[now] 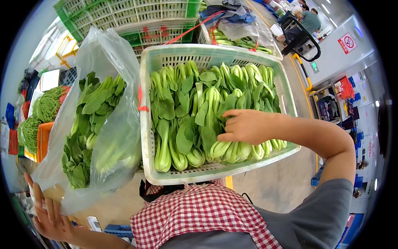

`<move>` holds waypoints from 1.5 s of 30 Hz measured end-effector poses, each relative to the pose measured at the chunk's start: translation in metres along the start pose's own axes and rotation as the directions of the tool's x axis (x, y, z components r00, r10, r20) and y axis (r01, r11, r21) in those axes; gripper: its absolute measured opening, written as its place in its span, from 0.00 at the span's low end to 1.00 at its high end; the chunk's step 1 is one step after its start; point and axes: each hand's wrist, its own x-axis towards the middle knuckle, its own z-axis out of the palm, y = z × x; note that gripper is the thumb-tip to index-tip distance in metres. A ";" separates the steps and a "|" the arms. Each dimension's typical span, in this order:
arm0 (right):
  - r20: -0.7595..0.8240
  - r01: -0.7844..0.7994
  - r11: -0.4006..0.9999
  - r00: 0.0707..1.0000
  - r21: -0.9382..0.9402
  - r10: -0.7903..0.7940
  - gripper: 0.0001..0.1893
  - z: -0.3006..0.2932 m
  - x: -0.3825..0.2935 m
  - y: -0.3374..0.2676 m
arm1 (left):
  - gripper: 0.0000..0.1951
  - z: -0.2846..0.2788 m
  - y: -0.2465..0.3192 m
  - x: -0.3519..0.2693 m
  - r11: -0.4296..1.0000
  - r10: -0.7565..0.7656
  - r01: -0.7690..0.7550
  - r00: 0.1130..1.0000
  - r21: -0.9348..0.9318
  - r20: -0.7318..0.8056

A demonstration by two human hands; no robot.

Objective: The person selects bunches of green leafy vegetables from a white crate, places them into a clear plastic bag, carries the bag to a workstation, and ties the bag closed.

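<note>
A white plastic crate [217,47] with slotted walls holds rows of green bok choy [212,102]. My right hand [245,126] reaches over its near right part, fingers bent against the leaves; whether it grips a head cannot be told. Left of the crate stands a large clear plastic bag [107,46], its mouth spread, with more bok choy [96,102] inside. At the bag's lower left edge is my left hand [51,211], fingers spread and the film lying against them; a firm hold on the film cannot be made out. A red tie [142,101] hangs on the crate's left rim.
Green and white crates [130,15] are stacked behind. Another crate of greens [230,40], partly covered with plastic, stands at the back. Long beans [48,104] lie at far left near an orange crate [45,137]. A black-handled cart [300,37] and seated people [311,21] are at upper right.
</note>
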 end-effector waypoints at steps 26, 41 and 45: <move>-0.021 0.360 0.932 0.932 -0.029 -0.361 0.32 0.069 -0.023 0.044 | 0.40 0.000 0.005 -0.041 0.970 -0.007 0.050 0.984 0.237 -0.178; 0.115 0.511 0.856 0.858 -0.075 -0.501 0.42 0.062 0.012 0.050 | 0.37 0.013 -0.003 -0.043 0.981 0.046 0.019 0.945 0.195 -0.324; 0.047 0.303 0.951 0.951 0.059 -0.305 0.42 0.045 -0.012 0.042 | 0.37 -0.001 0.000 -0.033 0.983 -0.021 0.059 0.977 0.174 -0.214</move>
